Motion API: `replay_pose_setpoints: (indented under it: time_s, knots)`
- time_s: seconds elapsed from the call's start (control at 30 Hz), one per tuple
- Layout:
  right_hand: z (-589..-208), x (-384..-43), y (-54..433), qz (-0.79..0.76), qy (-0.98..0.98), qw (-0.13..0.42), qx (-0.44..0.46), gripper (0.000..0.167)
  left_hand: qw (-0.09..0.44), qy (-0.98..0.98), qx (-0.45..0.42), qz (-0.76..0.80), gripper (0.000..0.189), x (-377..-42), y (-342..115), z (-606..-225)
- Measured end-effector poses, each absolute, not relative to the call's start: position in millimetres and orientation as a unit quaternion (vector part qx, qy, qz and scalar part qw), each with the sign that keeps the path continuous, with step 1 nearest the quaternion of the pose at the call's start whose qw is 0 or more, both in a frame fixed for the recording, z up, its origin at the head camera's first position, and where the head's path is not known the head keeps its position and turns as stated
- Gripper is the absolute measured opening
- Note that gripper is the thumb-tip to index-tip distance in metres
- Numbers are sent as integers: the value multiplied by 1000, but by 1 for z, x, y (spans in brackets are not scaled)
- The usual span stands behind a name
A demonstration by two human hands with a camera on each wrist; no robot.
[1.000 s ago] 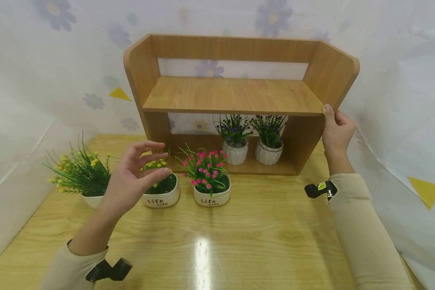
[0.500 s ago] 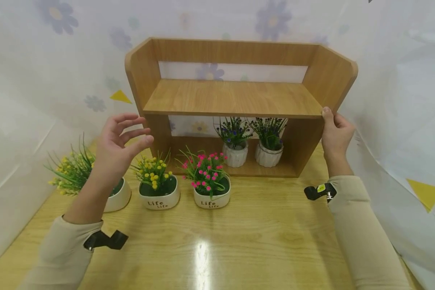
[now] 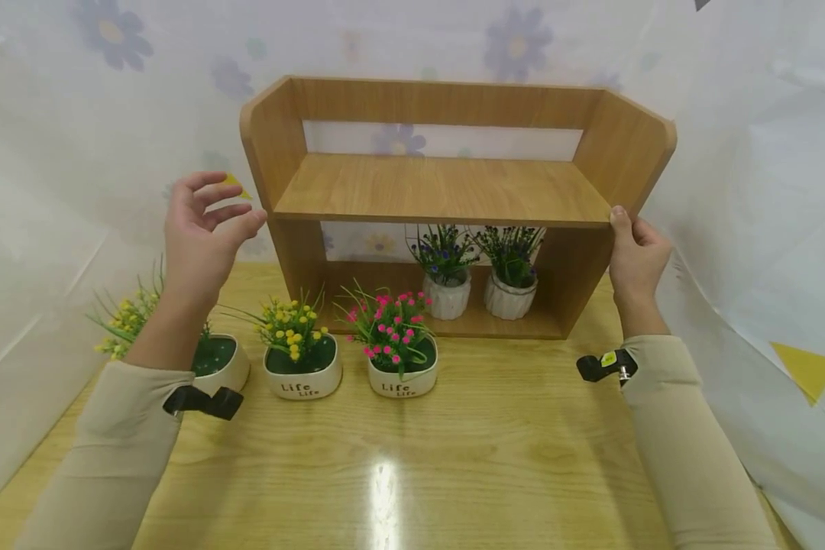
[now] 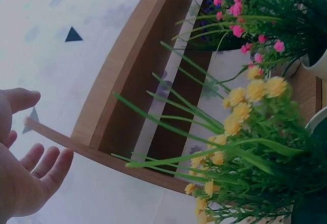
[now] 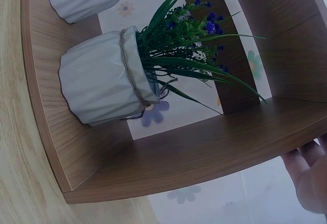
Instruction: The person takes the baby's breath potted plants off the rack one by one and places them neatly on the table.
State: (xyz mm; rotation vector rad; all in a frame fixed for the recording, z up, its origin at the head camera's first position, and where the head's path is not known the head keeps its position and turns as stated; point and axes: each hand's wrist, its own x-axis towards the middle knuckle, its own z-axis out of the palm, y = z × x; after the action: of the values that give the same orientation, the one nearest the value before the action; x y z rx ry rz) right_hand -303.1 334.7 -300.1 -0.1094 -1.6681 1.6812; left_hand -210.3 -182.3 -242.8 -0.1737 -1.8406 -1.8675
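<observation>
A two-tier wooden shelf (image 3: 447,187) stands against the back cloth. My right hand (image 3: 638,256) grips its right side panel, the thumb on the front edge where the middle board meets it. In the right wrist view, fingers (image 5: 301,160) reach along the panel's outer face. My left hand (image 3: 202,229) is raised beside the left panel, fingers loosely bent and holding nothing; its thumb tip comes right at the panel's front edge in the head view. On the lower tier, towards the right, sit two ribbed white pots (image 3: 447,296) with blue-flowered plants (image 5: 204,29).
Several oval white pots stand before the shelf: one with pink flowers (image 3: 402,382), one with yellow flowers (image 3: 302,382), and another yellow-flowered pot (image 3: 230,374) partly hidden behind my left forearm. The wooden table (image 3: 495,443) reaches a white cloth wall (image 3: 763,252) at the right.
My left hand has risen and moved left, from over the middle yellow-flowered pot to beside the shelf's left panel. My right hand keeps its grip on the right panel.
</observation>
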Motion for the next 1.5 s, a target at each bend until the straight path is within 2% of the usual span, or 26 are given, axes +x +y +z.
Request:
replay_pose_setpoints:
  time_s: [0.13, 0.37, 0.7, 1.23, 1.5]
  knots:
    - [-302, -302, 335, 649, -658, 379, -41, 39, 244, -694, -37, -676, 67, -224, -185, -241]
    - [-303, -303, 336, 648, -660, 378, -46, 34, 208, -744, 13, -635, 72, -245, -185, -242]
    - [-302, -304, 335, 646, -658, 384, -44, 38, 192, -759, 4, -622, 82, -265, -183, -247]
    - [-302, -305, 334, 650, -654, 384, -45, 43, 195, -773, -1, -604, 71, -274, -180, -252]
    - [-302, -304, 337, 654, -658, 372, -44, 37, 206, -772, -22, -601, 59, -278, -178, -257]
